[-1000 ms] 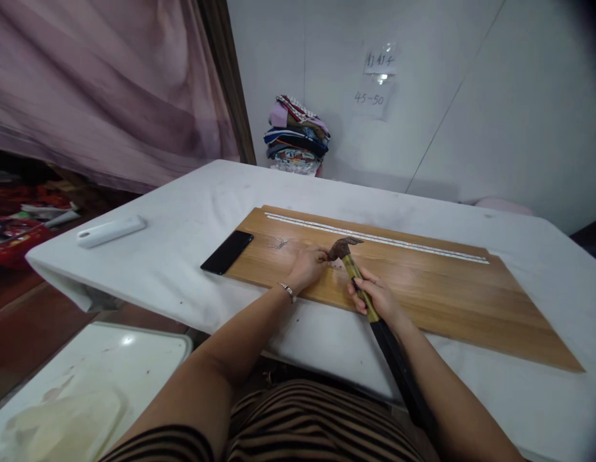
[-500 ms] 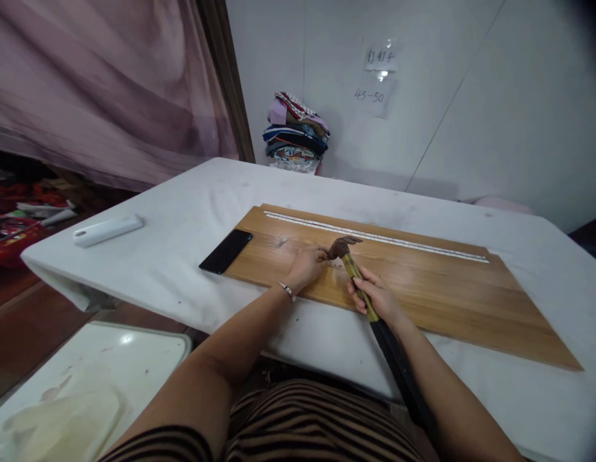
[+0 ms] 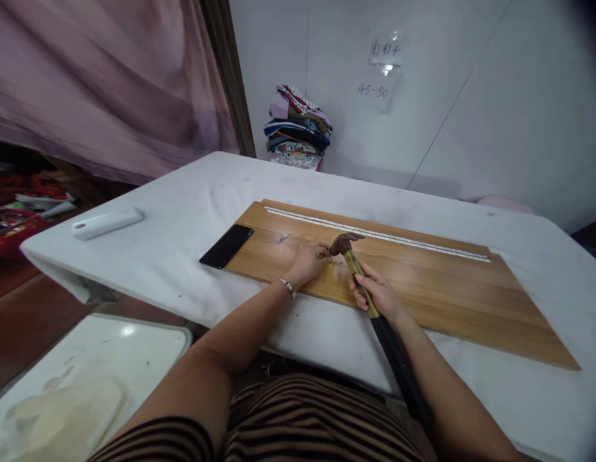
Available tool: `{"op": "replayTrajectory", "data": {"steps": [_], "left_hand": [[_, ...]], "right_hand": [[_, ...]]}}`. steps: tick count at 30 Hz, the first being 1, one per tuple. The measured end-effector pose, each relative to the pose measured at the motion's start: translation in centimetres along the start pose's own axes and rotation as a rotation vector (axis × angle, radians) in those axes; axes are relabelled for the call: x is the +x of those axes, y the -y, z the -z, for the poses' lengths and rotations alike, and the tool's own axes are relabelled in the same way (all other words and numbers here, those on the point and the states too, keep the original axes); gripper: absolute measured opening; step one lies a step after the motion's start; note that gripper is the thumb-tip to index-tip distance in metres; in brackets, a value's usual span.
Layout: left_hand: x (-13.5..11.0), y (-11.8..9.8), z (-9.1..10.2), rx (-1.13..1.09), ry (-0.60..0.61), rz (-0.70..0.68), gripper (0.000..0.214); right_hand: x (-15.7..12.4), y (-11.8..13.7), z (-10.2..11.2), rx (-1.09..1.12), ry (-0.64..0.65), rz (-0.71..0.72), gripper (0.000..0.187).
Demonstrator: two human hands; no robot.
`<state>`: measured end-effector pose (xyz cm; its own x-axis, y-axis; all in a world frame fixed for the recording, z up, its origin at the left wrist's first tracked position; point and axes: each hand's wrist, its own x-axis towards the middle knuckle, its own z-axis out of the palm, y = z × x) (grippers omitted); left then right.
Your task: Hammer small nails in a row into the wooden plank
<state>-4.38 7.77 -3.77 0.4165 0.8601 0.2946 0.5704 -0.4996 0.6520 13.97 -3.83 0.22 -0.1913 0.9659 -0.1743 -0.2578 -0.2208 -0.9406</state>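
My right hand (image 3: 377, 292) is wrapped around the handle of a claw hammer (image 3: 353, 262), which has a rusty brown head, a yellowish neck and a long black grip. The hammer head is just right of my left hand's fingertips, low over a brown wooden board (image 3: 451, 301). My left hand (image 3: 310, 262) rests on the board, thumb and fingers pinched together on what looks like a nail, mostly hidden by the fingers. A few tiny dark spots show on the wood beside the fingertips. Left of that hand lies a small pile of loose nails (image 3: 280, 238).
A black phone (image 3: 226, 246) overlaps the board's left end. Two white measuring strips (image 3: 374, 232) run along its far side. A white handle-like object (image 3: 108, 223) lies on the white-covered table (image 3: 182, 192). Folded clothes (image 3: 298, 128) are stacked by the wall; a white stool (image 3: 148, 340) stands at lower left.
The view has shifted slightly. Both hands keep nearly the same place on the board, with the hammer head still close to my left fingertips.
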Motion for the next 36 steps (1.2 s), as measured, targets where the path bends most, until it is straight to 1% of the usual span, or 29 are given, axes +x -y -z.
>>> {"op": "replayTrajectory", "data": {"steps": [6,13,21,26,32,36], "left_hand": [[0.02,-0.43,0.11,-0.022,0.011,0.003,0.011],[0.06,-0.51,0.12,-0.013,0.002,-0.002,0.01],[0.05,-0.19,-0.11,-0.008,-0.008,-0.019,0.011],[0.04,0.09,-0.26,0.008,-0.01,0.0,0.009],[-0.11,-0.41,0.12,0.02,0.02,0.009,0.009],[-0.14,-0.67,0.25,0.02,0.018,0.027,0.009]], "right_hand": [[0.05,0.0,0.09,-0.02,0.034,0.02,0.054],[-0.26,0.54,-0.13,-0.015,0.022,-0.007,0.061],[-0.12,0.25,-0.04,-0.017,0.017,0.008,0.053],[0.04,0.0,0.03,-0.005,-0.009,-0.011,0.057],[0.14,-0.21,-0.01,0.002,0.005,-0.008,0.058],[0.12,-0.11,0.01,-0.001,-0.006,0.004,0.053]]}}
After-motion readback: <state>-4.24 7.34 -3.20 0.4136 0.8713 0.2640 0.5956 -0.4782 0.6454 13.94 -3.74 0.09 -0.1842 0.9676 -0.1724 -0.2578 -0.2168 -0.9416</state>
